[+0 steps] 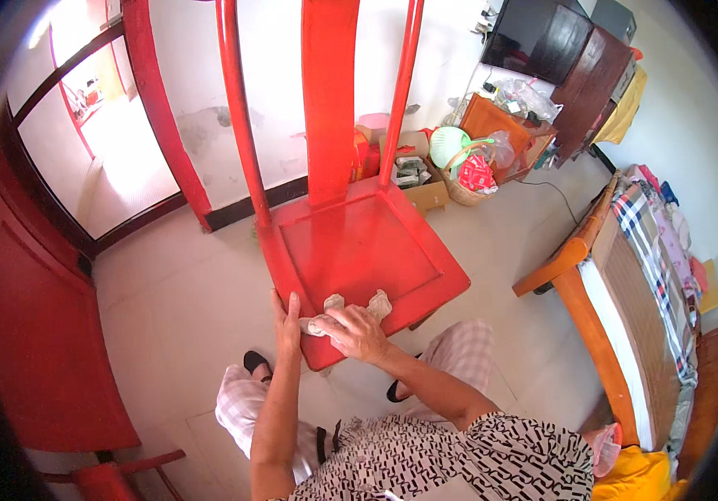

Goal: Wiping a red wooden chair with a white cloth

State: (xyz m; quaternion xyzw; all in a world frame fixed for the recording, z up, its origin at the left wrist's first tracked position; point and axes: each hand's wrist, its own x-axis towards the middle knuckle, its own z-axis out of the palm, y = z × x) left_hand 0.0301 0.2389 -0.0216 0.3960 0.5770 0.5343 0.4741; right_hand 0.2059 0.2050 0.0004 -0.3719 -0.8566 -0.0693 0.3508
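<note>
A red wooden chair with a tall back stands right in front of me, its seat facing up. My right hand presses a crumpled pale cloth onto the front part of the seat, near the left corner. Bits of the cloth stick out on both sides of the fingers. My left hand rests against the seat's left edge, thumb up and fingers stretched along the side. It holds nothing that I can see, and part of its fingers is hidden behind the edge.
A bed with a wooden frame stands at the right. By the far wall are a cardboard box, a wicker basket and a wooden cabinet. Red doors are at left, with another red chair low down.
</note>
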